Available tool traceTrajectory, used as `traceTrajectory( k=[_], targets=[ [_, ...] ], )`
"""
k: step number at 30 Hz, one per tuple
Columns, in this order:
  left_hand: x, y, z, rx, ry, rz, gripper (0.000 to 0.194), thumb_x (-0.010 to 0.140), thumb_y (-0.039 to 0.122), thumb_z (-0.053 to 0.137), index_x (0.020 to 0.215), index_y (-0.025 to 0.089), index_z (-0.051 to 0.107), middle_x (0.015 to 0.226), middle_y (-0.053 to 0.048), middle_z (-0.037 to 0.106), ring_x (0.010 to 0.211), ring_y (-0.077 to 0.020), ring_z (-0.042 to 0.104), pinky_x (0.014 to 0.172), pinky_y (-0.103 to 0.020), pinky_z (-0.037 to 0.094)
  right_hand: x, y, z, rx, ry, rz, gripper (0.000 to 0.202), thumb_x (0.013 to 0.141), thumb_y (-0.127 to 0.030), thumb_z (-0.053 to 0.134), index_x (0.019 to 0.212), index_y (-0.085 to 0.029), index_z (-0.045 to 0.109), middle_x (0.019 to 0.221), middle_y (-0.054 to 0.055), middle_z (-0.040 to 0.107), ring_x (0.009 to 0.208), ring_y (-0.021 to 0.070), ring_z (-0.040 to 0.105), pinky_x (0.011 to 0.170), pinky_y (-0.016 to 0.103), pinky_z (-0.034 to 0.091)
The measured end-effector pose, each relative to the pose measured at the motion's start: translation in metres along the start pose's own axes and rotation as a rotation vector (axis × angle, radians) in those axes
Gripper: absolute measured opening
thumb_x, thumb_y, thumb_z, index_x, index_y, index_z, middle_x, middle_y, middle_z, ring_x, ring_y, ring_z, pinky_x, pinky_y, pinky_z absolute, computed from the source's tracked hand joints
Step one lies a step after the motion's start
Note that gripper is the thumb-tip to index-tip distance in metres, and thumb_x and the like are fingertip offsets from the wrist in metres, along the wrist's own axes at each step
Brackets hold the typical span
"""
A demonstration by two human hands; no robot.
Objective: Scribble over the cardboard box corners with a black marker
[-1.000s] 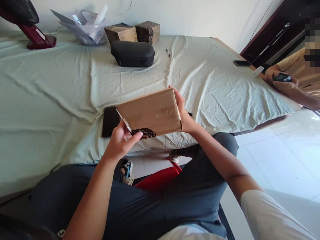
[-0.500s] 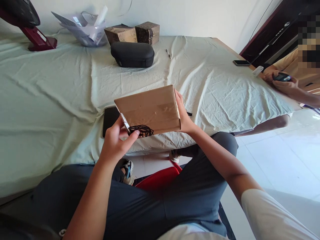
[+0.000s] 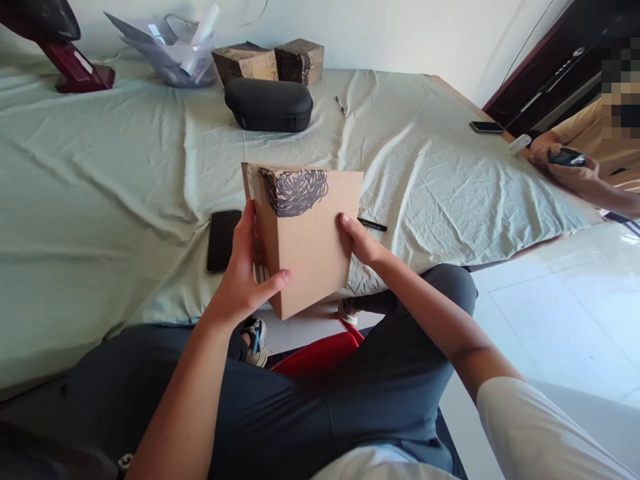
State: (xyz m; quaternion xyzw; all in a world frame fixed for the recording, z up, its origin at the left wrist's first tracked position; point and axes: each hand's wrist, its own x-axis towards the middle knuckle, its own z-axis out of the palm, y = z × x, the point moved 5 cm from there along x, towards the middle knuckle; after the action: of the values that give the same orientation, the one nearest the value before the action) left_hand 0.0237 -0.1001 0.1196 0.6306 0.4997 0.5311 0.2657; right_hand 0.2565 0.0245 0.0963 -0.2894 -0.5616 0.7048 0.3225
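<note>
A brown cardboard box [image 3: 315, 247] is held tilted over the table's front edge, one broad face turned toward me. Black scribbles cover the upper left of that face and run over onto the narrow left side. My left hand [image 3: 247, 273] grips the box's left side, thumb on the front corner and fingers along the side. At the right edge, my right hand [image 3: 363, 240] has its thumb on the broad face; its other fingers are hidden behind the box. A black pen [image 3: 373, 225] lies just right of the box, and a dark phone [image 3: 223, 241] lies left of it.
On the cloth-covered table [image 3: 135, 167] stand a black case [image 3: 269, 105], two scribbled cardboard boxes [image 3: 300, 61], a plastic basket [image 3: 190, 63] and a dark red stand [image 3: 83, 73]. A second pen [image 3: 341, 105] lies farther back. At right, another person's hands [image 3: 575, 167] hold a dark object.
The box has been turned, bringing its scribbled broad face into view. My left hand has shifted along its side, and my right thumb now shows on the front.
</note>
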Motion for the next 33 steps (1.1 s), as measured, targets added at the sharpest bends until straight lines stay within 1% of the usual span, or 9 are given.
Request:
traceTrajectory(
  k=[2,5,7,9,12,15,18,23,33],
  targets=[
    [-0.002,-0.004,0.004,-0.024,-0.012,-0.048,0.125,0.084,0.067,0.093,0.184,0.055,0.019,0.19,-0.008,0.034,0.165,-0.0492,0.05,0.126,-0.072,0.056,0.0,-0.001,-0.001,-0.059,-0.031,-0.008,0.101,0.088,-0.097,0.067,0.159,-0.025,0.061,0.168,0.013,0.068,0.154,0.0379,0.067,0.133,0.057,0.056],
    [-0.001,-0.011,0.004,-0.069,0.045,-0.101,0.131,0.078,0.069,0.097,0.183,0.054,0.02,0.186,-0.01,0.036,0.157,-0.0477,0.056,0.113,-0.065,0.065,0.001,-0.012,-0.01,-0.206,-0.048,-0.068,0.092,0.1,-0.096,0.047,0.163,-0.031,0.06,0.179,0.007,0.058,0.164,0.0338,0.056,0.135,0.055,0.053],
    [0.001,-0.016,0.003,-0.121,0.063,-0.11,0.13,0.078,0.07,0.097,0.183,0.053,0.022,0.185,-0.011,0.039,0.155,-0.0459,0.057,0.112,-0.062,0.066,0.004,-0.021,-0.028,-0.372,0.022,-0.111,0.084,0.107,-0.09,0.037,0.164,-0.033,0.06,0.18,0.007,0.055,0.161,0.0339,0.057,0.13,0.058,0.055],
    [0.004,-0.019,0.002,-0.163,0.068,-0.098,0.128,0.079,0.07,0.096,0.183,0.051,0.024,0.184,-0.01,0.041,0.159,-0.0447,0.054,0.12,-0.062,0.062,0.008,-0.027,-0.053,-0.649,0.162,-0.114,0.073,0.11,-0.077,0.044,0.163,-0.03,0.063,0.172,0.012,0.062,0.15,0.0362,0.064,0.126,0.06,0.055],
    [0.007,-0.024,0.001,-0.188,0.075,-0.078,0.125,0.079,0.068,0.097,0.182,0.049,0.028,0.184,-0.008,0.042,0.164,-0.043,0.049,0.129,-0.061,0.055,0.012,-0.024,-0.088,-1.172,0.342,0.066,0.063,0.103,-0.049,0.065,0.158,-0.018,0.066,0.16,0.024,0.065,0.148,0.045,0.06,0.124,0.066,0.05],
    [0.009,-0.025,0.0,-0.191,0.075,-0.078,0.125,0.078,0.068,0.097,0.182,0.047,0.03,0.184,-0.009,0.042,0.163,-0.0417,0.051,0.131,-0.061,0.054,0.013,-0.009,-0.104,-1.466,0.353,0.274,0.052,0.102,-0.038,0.066,0.149,-0.015,0.069,0.155,0.028,0.064,0.147,0.0501,0.056,0.118,0.067,0.049],
    [0.009,-0.022,0.0,-0.18,0.07,-0.078,0.122,0.079,0.068,0.095,0.181,0.045,0.032,0.185,-0.009,0.041,0.161,-0.0417,0.053,0.131,-0.061,0.054,0.017,0.001,-0.098,-1.52,0.298,0.262,0.036,0.107,-0.029,0.055,0.135,-0.015,0.071,0.146,0.027,0.07,0.141,0.0471,0.058,0.115,0.062,0.049],
    [0.01,-0.019,-0.001,-0.132,0.059,-0.092,0.118,0.083,0.067,0.089,0.182,0.045,0.029,0.185,-0.011,0.042,0.158,-0.0423,0.056,0.126,-0.06,0.058,0.024,0.003,-0.085,-1.481,0.245,0.207,0.032,0.109,-0.024,0.045,0.133,-0.014,0.065,0.139,0.026,0.074,0.125,0.0392,0.066,0.104,0.048,0.052],
    [0.01,-0.019,0.0,-0.095,0.054,-0.067,0.12,0.081,0.072,0.089,0.182,0.046,0.028,0.185,-0.01,0.041,0.156,-0.0403,0.058,0.125,-0.058,0.058,0.026,0.001,-0.077,-1.438,0.257,0.198,0.034,0.117,-0.038,0.04,0.129,-0.02,0.066,0.129,0.018,0.082,0.107,0.0317,0.073,0.077,0.035,0.041]
  ],
)
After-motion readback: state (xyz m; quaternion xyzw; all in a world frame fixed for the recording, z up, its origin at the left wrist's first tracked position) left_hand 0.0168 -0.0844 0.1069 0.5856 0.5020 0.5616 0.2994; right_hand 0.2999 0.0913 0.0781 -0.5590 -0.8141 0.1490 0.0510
